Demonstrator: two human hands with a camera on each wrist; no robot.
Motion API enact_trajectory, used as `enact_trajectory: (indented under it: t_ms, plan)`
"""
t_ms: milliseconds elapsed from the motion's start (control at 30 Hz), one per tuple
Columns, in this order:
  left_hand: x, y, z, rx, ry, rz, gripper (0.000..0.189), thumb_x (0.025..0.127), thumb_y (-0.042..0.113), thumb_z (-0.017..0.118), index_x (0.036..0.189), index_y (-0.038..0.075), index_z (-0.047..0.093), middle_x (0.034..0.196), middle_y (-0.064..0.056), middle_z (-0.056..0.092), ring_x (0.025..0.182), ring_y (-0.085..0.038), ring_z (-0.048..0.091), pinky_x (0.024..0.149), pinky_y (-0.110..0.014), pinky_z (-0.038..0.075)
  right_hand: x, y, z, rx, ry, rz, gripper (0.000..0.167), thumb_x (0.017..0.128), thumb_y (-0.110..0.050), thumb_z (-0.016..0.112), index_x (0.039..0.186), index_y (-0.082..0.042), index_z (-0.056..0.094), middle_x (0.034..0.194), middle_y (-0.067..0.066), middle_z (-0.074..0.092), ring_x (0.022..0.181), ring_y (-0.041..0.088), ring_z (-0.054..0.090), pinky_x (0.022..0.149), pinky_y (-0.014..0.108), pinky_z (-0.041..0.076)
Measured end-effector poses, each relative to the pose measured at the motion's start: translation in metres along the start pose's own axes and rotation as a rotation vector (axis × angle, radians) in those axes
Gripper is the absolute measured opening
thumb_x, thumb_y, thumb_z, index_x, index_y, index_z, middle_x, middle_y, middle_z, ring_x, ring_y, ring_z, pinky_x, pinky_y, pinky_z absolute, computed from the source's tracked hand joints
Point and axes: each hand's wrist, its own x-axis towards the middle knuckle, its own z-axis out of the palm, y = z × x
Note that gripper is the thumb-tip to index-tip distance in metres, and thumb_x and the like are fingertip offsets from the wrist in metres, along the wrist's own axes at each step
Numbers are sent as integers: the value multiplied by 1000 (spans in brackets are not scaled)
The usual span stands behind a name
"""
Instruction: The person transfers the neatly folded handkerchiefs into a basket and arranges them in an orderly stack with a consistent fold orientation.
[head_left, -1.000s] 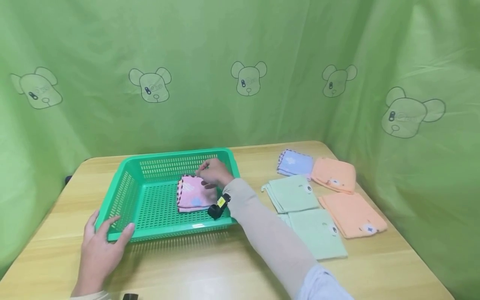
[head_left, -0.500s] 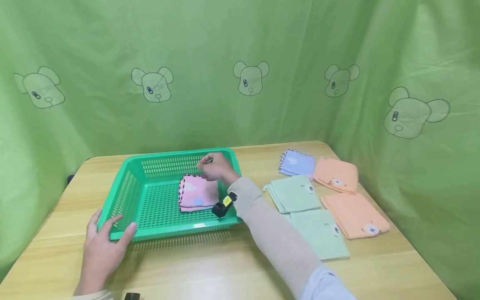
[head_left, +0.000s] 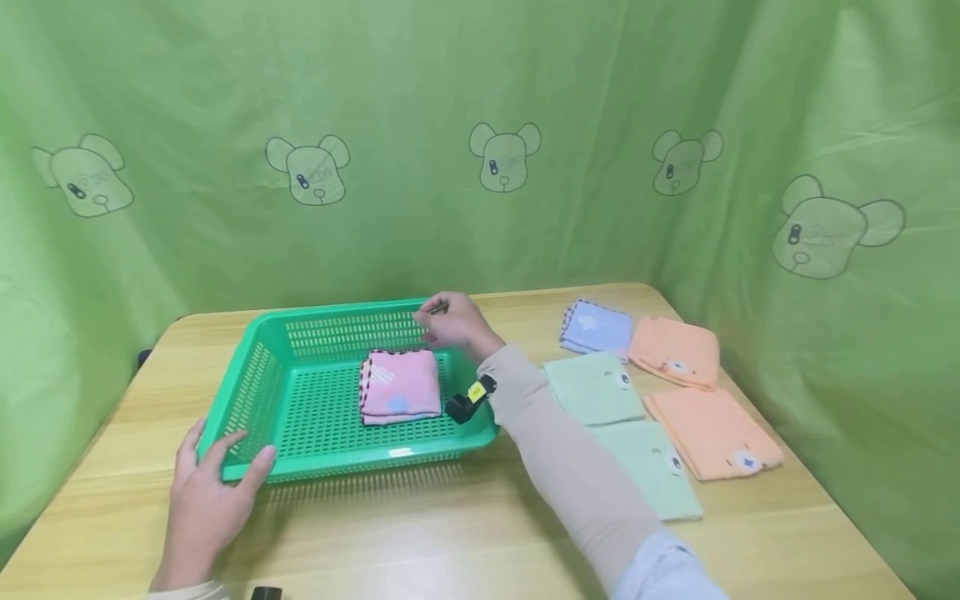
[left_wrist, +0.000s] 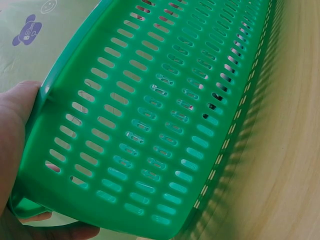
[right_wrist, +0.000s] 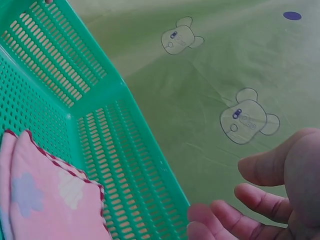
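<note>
Since a second ago the right hand has drawn away from the folded pink cloth, up and rightward to the far right corner of the green basket; the cloth lies where it did, on the basket floor toward the right end. The right hand is empty, its fingers loosely bent and the thumb apart from them. The left hand grips the basket's near left corner, thumb over the near rim, fingers spread over the left one. The basket's long axis runs left to right across the desk, the right end angled slightly farther off. The cloth is nearly square, its checked edges facing left and far. The right sleeve covers part of two pale green cloths. The left wrist view shows mostly the slotted basket wall, what lies behind hard to make out; the right wrist view cuts off the pink cloth.
</note>
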Motion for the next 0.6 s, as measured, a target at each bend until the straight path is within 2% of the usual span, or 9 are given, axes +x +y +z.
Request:
enact_trajectory:
  t_ms: [167, 333, 600]
  plan:
    - [-1, -1, 0, -1, -1, 4, 64, 94, 49, 57, 135, 0, 50, 159, -23, 2, 132, -62, 17, 94, -80, 22, 1, 2, -15, -7, 24, -11, 21, 95, -18, 64, 111, -4, 59, 113, 22, 61, 94, 32, 66, 76, 31, 59]
    - [-1, -2, 0, -4, 3, 6, 64, 93, 49, 58, 134, 0, 51, 158, -24, 4, 132, -62, 19, 95, -80, 23, 1, 3, -30, 29, 54, -17, 23, 95, -16, 63, 112, -2, 58, 109, 20, 59, 97, 35, 65, 76, 31, 59]
    - [0, 0, 0, -14, 4, 1, 64, 93, 48, 59, 135, 0, 50, 159, -23, 3, 133, -61, 18, 95, -80, 23, 6, 10, -54, 57, 112, 3, 23, 96, -15, 62, 114, -1, 57, 108, 16, 56, 93, 30, 64, 79, 31, 58]
